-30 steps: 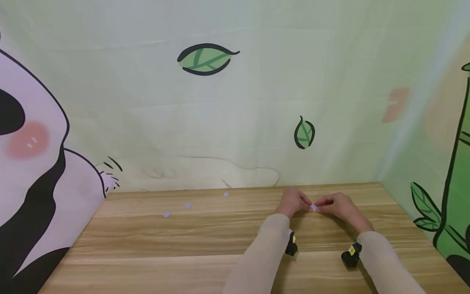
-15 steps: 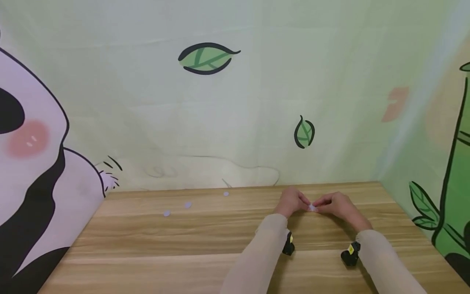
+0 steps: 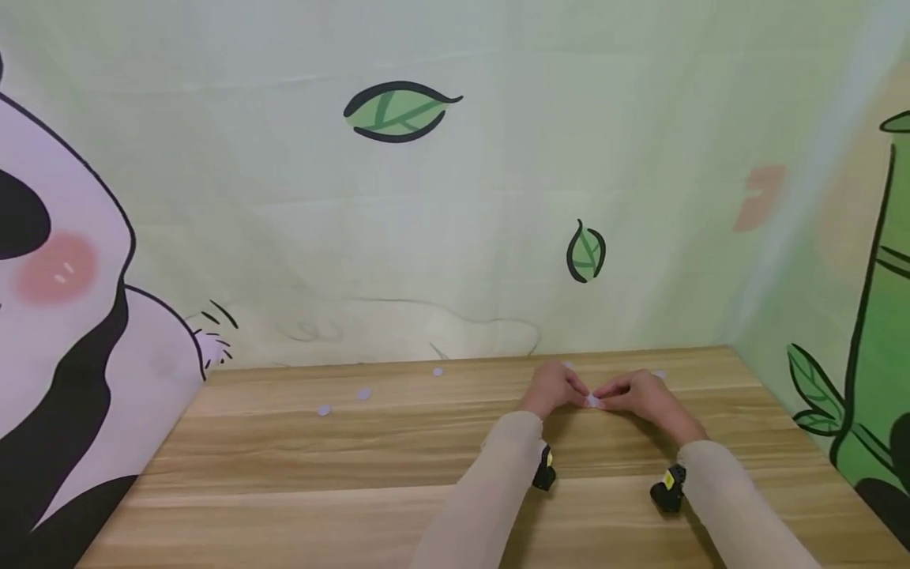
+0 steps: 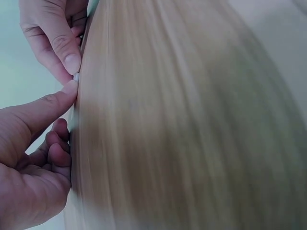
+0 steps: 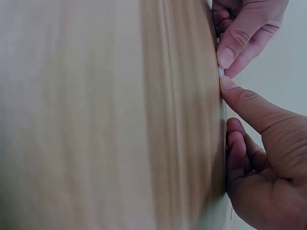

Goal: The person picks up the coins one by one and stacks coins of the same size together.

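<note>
A small pale disc (image 3: 592, 401) is held between my two hands, low over the wooden table at the right of the head view. My left hand (image 3: 552, 389) pinches its left side with thumb and fingertips. Opposite it, my right hand (image 3: 643, 394) pinches the right side the same way. In the left wrist view only a thin white sliver of the disc (image 4: 76, 76) shows between the thumbs. The right wrist view likewise gives just a narrow edge of the disc (image 5: 221, 72). What it is made of cannot be told.
On the wooden table (image 3: 284, 466) lie three more pale discs to the left, one of them a flat disc (image 3: 364, 393). Behind my hands are a partly hidden disc (image 3: 567, 365) and another pale disc (image 3: 659, 374). A printed cloth backdrop (image 3: 483, 182) rises at the table's rear edge.
Both hands have shifted slightly left with the disc still pinched between them. Two pale discs behind the hands now show. The discs on the left lie where they were.
</note>
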Tool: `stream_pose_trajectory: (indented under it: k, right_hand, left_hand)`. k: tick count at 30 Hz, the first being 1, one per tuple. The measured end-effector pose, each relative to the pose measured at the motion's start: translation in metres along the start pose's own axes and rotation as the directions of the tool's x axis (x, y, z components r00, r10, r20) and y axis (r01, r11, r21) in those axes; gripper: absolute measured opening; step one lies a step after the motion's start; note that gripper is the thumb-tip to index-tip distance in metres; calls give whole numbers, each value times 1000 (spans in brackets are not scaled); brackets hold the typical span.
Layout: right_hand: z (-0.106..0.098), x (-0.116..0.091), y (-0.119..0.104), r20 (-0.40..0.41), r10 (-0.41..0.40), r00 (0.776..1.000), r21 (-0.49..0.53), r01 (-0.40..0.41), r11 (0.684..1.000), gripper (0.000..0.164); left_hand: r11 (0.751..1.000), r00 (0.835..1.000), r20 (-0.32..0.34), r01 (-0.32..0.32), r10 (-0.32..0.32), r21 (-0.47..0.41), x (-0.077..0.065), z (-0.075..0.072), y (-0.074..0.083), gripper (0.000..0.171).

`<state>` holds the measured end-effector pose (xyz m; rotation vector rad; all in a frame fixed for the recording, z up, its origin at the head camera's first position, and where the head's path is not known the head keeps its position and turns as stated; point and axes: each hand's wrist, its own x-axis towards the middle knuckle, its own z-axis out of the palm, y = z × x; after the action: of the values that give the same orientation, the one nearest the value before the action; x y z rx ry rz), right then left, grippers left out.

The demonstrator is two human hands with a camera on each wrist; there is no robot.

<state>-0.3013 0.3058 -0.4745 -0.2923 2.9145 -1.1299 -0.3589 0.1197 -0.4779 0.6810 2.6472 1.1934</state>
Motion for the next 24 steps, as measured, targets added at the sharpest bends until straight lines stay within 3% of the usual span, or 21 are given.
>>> stream_pose_trajectory:
  k: [7,13,24]
  right_hand:
    - [5,-1,-6,-16,-22,1000,-26,21,999,17]
    - [11,1,-11,-31,-19,999,-32,18,999,15]
    - [27,8,-25,-11,-78,997,-27,78,997,12]
  left_hand:
    - [998,999,-4,39,-39,-47,-7,-4,0,13]
    - [998,999,-3,53,-53,-37,-14,-9,-1,14]
    - [999,1000,16,22,-21,-42,-33,-29,-14,15]
